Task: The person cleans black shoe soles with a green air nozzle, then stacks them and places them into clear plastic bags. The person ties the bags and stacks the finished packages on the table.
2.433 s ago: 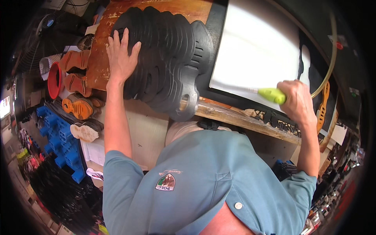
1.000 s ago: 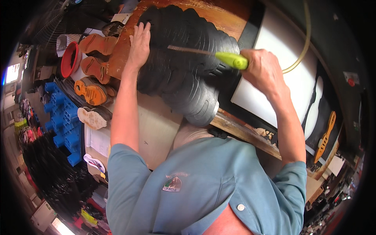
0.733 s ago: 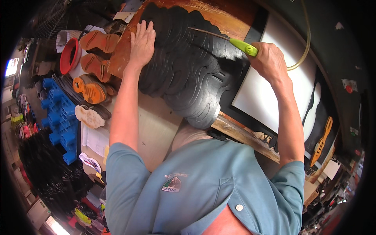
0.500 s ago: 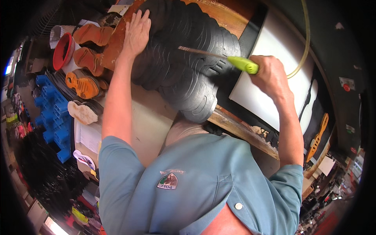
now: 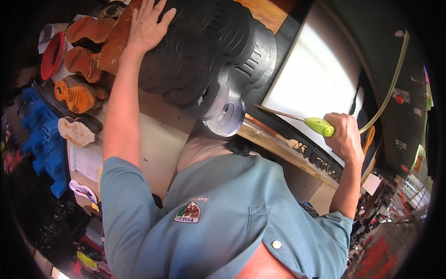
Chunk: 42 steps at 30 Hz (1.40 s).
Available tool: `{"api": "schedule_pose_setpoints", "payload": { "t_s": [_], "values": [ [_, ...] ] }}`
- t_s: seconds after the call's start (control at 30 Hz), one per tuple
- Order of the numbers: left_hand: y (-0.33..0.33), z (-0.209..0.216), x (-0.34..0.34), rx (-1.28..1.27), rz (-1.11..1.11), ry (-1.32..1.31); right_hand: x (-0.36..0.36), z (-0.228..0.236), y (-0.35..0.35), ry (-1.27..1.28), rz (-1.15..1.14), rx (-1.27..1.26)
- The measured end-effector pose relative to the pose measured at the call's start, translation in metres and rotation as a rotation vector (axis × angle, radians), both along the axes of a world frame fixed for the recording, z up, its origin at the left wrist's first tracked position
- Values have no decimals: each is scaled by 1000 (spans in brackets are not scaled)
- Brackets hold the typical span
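A large spread of overlapping black shoe soles (image 5: 186,65) fills the bench top before me. My left hand (image 5: 147,29) lies on its left edge with fingers apart, partly over a worn brown board (image 5: 116,44). In my right hand (image 5: 344,132) is a lime-green-handled tool (image 5: 320,126), gripped by its handle. Its long, thin brownish end points left toward the nearest soles, apart from them. A clear yellowish hose (image 5: 392,86) runs up from beside that hand. Behind the tool lies a bright white panel (image 5: 309,65).
Orange-brown sole-shaped pieces (image 5: 83,60), a red bowl (image 5: 53,56) and blue plastic blocks (image 5: 44,135) stand at the left. A wooden rail (image 5: 288,156) edges the bench near me. A dark upright panel with a red button (image 5: 399,99) rises at the right.
My right hand has drawn the tool off the soles, right and toward me, over the white panel's near side. My left hand still rests by the soles; the whole view has shifted.
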<state>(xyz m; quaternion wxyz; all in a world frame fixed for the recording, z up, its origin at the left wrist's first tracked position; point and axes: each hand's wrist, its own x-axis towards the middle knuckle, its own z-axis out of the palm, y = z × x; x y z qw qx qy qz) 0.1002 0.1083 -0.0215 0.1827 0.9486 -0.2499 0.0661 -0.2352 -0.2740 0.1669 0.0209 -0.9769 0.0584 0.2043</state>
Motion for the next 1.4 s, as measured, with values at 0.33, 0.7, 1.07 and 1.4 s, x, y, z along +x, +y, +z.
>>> {"api": "schedule_pose_setpoints", "payload": {
  "t_s": [0.33, 0.7, 1.07, 1.4],
  "values": [
    [-4, 10, -10, -53, 7, 5, -11, 7, 18, -66, -152, -143],
    [-1, -8, 2, -197, 1, 59, 4, 5, 60, -119, -29, 58],
    [5, -17, 8, -428, -39, 25, 117, -44, 77, -378, 132, 175],
    [-2, -1, -4, -302, -8, 28, 169, -42, 38, -388, -74, 91]
  ]
}}
